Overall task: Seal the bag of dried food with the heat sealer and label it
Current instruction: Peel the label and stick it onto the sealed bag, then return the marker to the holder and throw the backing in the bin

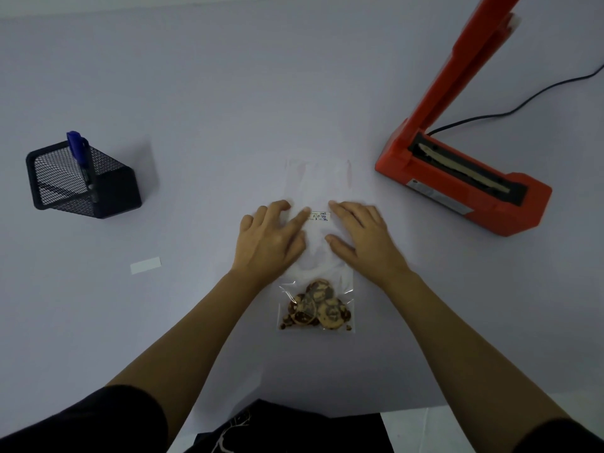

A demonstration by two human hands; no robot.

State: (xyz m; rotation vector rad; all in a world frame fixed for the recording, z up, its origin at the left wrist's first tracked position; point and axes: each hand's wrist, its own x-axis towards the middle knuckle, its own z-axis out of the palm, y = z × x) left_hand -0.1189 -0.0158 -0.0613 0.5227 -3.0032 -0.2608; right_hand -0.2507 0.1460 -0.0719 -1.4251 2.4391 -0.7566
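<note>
A clear plastic bag [318, 188] lies flat in the middle of the table, with dried fruit slices [316, 305] bunched at its near end. A small written label [319, 216] sits on the bag's upper half. My left hand [273, 237] rests flat on the bag's left side, its forefinger touching the label's left edge. My right hand [356, 235] presses flat on the bag's right side, just beside the label. The orange heat sealer [457, 184] stands to the right with its arm raised.
A black mesh pen holder [83, 181] with a blue marker [80, 155] stands at the left. A blank white strip [145, 265] lies near it. The sealer's black cord [523, 106] trails off to the right. The table's front edge is close to my body.
</note>
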